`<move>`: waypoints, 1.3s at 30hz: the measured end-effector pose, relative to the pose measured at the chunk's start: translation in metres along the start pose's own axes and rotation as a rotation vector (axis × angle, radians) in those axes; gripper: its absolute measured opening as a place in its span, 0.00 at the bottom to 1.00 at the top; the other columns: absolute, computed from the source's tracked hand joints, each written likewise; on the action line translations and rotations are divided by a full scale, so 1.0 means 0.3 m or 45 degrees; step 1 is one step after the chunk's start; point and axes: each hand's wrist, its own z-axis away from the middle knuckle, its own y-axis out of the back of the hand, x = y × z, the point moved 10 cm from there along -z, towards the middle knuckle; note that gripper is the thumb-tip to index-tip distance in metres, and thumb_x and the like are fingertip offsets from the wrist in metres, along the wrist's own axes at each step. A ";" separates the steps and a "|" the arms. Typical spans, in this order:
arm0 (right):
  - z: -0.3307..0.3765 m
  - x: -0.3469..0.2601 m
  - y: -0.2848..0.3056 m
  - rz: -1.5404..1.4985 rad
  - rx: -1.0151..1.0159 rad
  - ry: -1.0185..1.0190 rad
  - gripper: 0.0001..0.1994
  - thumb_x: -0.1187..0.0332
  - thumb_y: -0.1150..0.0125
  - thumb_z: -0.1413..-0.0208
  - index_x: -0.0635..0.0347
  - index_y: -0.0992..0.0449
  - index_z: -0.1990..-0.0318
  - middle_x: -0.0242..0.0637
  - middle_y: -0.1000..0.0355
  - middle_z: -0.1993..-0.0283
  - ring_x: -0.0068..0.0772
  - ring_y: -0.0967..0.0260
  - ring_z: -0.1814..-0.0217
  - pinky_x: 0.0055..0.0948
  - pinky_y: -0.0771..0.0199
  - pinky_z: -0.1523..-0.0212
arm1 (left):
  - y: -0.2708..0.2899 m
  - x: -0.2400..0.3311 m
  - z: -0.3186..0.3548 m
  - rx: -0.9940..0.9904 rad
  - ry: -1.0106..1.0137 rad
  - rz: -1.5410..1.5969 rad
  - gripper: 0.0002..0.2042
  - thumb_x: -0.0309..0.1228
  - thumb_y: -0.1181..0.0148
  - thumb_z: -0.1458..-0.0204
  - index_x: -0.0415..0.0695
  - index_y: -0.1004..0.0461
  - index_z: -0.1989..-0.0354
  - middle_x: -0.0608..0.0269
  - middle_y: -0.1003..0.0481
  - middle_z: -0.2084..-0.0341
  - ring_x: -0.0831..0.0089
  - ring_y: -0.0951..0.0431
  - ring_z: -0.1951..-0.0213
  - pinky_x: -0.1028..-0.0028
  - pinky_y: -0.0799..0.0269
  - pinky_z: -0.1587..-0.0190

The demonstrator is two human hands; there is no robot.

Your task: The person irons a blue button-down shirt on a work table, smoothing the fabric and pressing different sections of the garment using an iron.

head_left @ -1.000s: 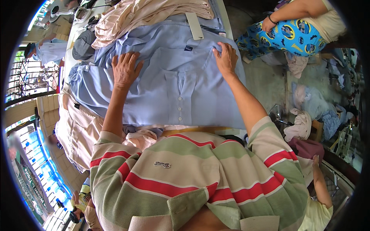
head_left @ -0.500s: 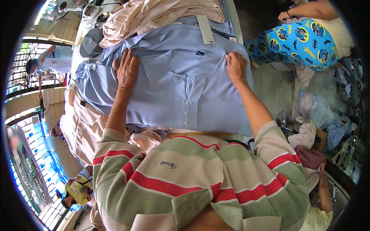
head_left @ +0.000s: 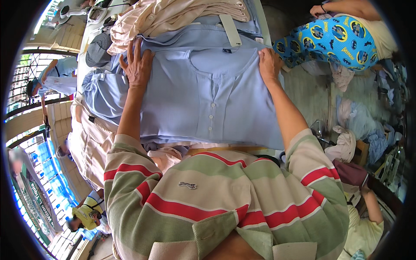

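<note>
A light blue buttoned shirt [head_left: 173, 102] lies spread in front of me, its round neckline toward the far side and a short row of pale buttons down the middle. On its left shoulder area rests my left hand [head_left: 138, 67], fingers spread over the cloth. My right hand [head_left: 269, 65] pinches the shirt's far right edge beside the neckline; the thumb and fingertips are curled at the fabric. A blank-looking white hang tag [head_left: 230, 31] lies across the collar, next to a small dark neck label [head_left: 226, 50]. Gathered blue sleeve cloth [head_left: 102, 93] bunches left of my left wrist.
Folded cream garments [head_left: 173, 17] are piled beyond the shirt, with a dark grey cap [head_left: 99, 50] at their left. More cream cloth [head_left: 89, 143] hangs off the table's left side. A person in blue patterned trousers [head_left: 329, 41] sits at the far right, near heaped cloth [head_left: 359, 117].
My right hand has shifted slightly right and away from me with the shirt's edge. The left hand's fingers have spread wider and slid a little farther. The shirt lies flatter across the shoulders.
</note>
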 end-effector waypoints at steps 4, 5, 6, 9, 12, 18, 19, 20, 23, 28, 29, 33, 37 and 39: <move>-0.012 -0.194 0.119 -0.567 0.469 0.041 0.14 0.64 0.36 0.59 0.51 0.30 0.64 0.36 0.31 0.59 0.42 0.36 0.52 0.43 0.41 0.56 | -0.035 0.008 -0.045 -0.068 0.016 -0.027 0.09 0.44 0.44 0.51 0.55 0.26 0.68 0.71 0.41 0.41 0.65 0.46 0.37 0.44 0.56 0.43; -0.016 -0.306 0.138 -0.796 0.460 0.140 0.15 0.63 0.35 0.62 0.51 0.29 0.64 0.35 0.32 0.59 0.42 0.36 0.52 0.43 0.42 0.55 | -0.036 0.003 -0.038 -0.096 -0.002 -0.048 0.09 0.44 0.44 0.51 0.55 0.26 0.67 0.72 0.41 0.41 0.66 0.45 0.38 0.45 0.55 0.43; -0.004 -0.470 0.147 -1.002 0.398 0.273 0.16 0.61 0.33 0.64 0.51 0.29 0.65 0.35 0.33 0.60 0.41 0.37 0.53 0.43 0.42 0.55 | -0.046 -0.004 -0.030 -0.113 -0.024 -0.047 0.10 0.44 0.44 0.51 0.56 0.25 0.66 0.73 0.41 0.41 0.67 0.44 0.38 0.46 0.55 0.43; -0.025 -0.764 0.024 -0.779 0.080 0.377 0.16 0.58 0.34 0.61 0.50 0.27 0.64 0.35 0.33 0.61 0.41 0.37 0.55 0.42 0.43 0.56 | -0.102 -0.034 0.003 -0.152 -0.001 -0.084 0.09 0.44 0.46 0.50 0.57 0.26 0.64 0.77 0.42 0.41 0.68 0.42 0.39 0.44 0.48 0.47; -0.102 -0.797 -0.103 -0.538 -0.210 0.301 0.10 0.61 0.45 0.50 0.53 0.27 0.62 0.36 0.32 0.60 0.38 0.37 0.56 0.41 0.42 0.58 | -0.079 -0.035 0.004 0.067 -0.117 -0.053 0.10 0.46 0.47 0.48 0.56 0.28 0.64 0.73 0.39 0.41 0.68 0.43 0.38 0.50 0.55 0.43; -0.088 -0.715 0.126 -0.838 -0.012 0.392 0.15 0.62 0.45 0.47 0.56 0.31 0.54 0.37 0.32 0.55 0.40 0.37 0.51 0.43 0.42 0.52 | -0.037 0.008 -0.052 -0.011 -0.095 -0.131 0.11 0.45 0.50 0.46 0.58 0.28 0.58 0.75 0.39 0.41 0.71 0.42 0.39 0.51 0.54 0.44; -0.060 -0.671 0.200 -0.966 0.011 0.422 0.15 0.63 0.44 0.48 0.57 0.31 0.54 0.37 0.32 0.55 0.41 0.37 0.51 0.42 0.41 0.51 | 0.015 0.036 -0.059 -0.013 -0.068 -0.114 0.11 0.44 0.50 0.45 0.58 0.27 0.58 0.75 0.38 0.41 0.71 0.41 0.40 0.51 0.53 0.44; -0.014 -0.629 0.283 -1.097 0.023 0.471 0.15 0.65 0.43 0.49 0.57 0.31 0.54 0.37 0.32 0.55 0.41 0.37 0.50 0.41 0.41 0.51 | 0.071 0.051 -0.049 -0.019 -0.021 -0.102 0.11 0.44 0.50 0.45 0.58 0.27 0.58 0.75 0.38 0.42 0.71 0.41 0.40 0.50 0.53 0.44; 0.135 -0.345 0.429 -1.297 0.154 0.464 0.15 0.72 0.39 0.53 0.58 0.31 0.56 0.37 0.32 0.55 0.40 0.36 0.51 0.36 0.39 0.50 | 0.251 0.151 -0.045 0.241 0.005 0.489 0.15 0.43 0.53 0.43 0.46 0.26 0.59 0.58 0.31 0.49 0.62 0.34 0.46 0.60 0.47 0.43; 0.428 0.415 0.476 -1.029 0.272 -0.426 0.09 0.72 0.47 0.48 0.60 0.29 0.59 0.39 0.31 0.57 0.42 0.35 0.53 0.34 0.37 0.51 | 0.732 0.803 -0.135 -0.250 -0.287 1.813 0.31 0.56 0.63 0.44 0.37 0.28 0.58 0.49 0.28 0.56 0.58 0.30 0.51 0.60 0.35 0.49; 0.462 0.493 0.478 -0.994 0.260 -0.415 0.09 0.72 0.47 0.48 0.60 0.29 0.59 0.40 0.31 0.57 0.43 0.35 0.54 0.34 0.36 0.51 | 0.820 0.933 -0.116 -0.354 -0.414 1.925 0.30 0.55 0.62 0.44 0.37 0.27 0.59 0.49 0.28 0.57 0.58 0.30 0.53 0.61 0.35 0.51; 0.585 0.768 0.383 -0.887 0.184 -0.435 0.08 0.72 0.47 0.48 0.60 0.29 0.60 0.41 0.30 0.59 0.44 0.34 0.56 0.35 0.35 0.53 | 1.136 1.439 -0.033 -0.860 -0.742 2.740 0.24 0.50 0.57 0.45 0.37 0.27 0.64 0.50 0.28 0.62 0.60 0.29 0.59 0.64 0.34 0.57; 0.887 1.103 0.225 -0.739 -0.133 -0.477 0.07 0.73 0.46 0.49 0.61 0.28 0.61 0.42 0.29 0.61 0.47 0.33 0.58 0.38 0.34 0.56 | 1.337 1.832 -0.088 -1.279 -0.574 3.561 0.19 0.44 0.52 0.46 0.37 0.27 0.70 0.50 0.27 0.66 0.62 0.29 0.66 0.67 0.32 0.64; 1.112 1.351 0.197 -0.627 -0.230 -0.576 0.07 0.72 0.46 0.49 0.60 0.28 0.62 0.43 0.28 0.63 0.45 0.31 0.60 0.37 0.32 0.58 | 1.406 1.994 -0.152 -1.400 -0.451 3.872 0.17 0.41 0.50 0.47 0.37 0.27 0.72 0.50 0.27 0.69 0.63 0.29 0.69 0.68 0.32 0.67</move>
